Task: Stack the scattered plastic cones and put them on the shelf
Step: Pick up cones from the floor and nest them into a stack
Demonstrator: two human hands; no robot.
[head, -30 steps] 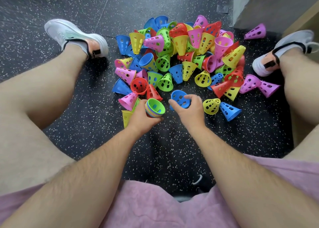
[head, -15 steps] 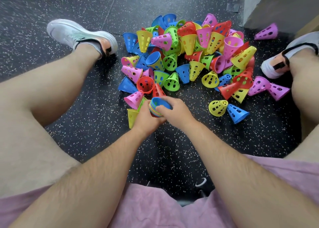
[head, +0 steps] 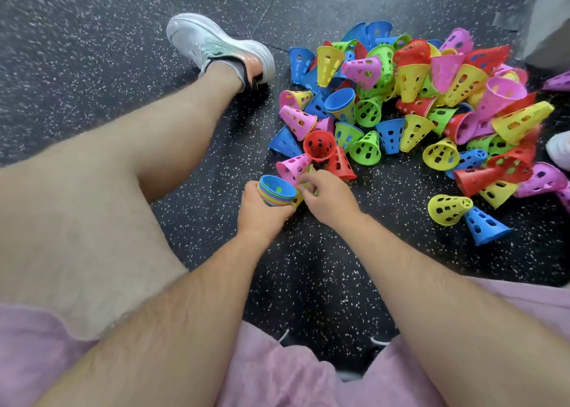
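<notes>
The left hand (head: 262, 214) wraps its fingers round a stack of nested cones (head: 276, 192), held just above the speckled floor (head: 308, 283) with the wide mouths up. The innermost is blue, and rims of green, orange and purple show beneath it. The right hand (head: 328, 198) is just beside the stack, its fingers curled onto a green cone (head: 306, 179). Blur hides whether they actually grip it.

Beyond the hands, the pile of loose perforated cones (head: 416, 98) lies on the floor in blue, yellow, pink, red and green. In the pile a blue cone sits nested inside a yellow cone (head: 342, 106). A white shoe (head: 216, 45) rests to the pile's left.
</notes>
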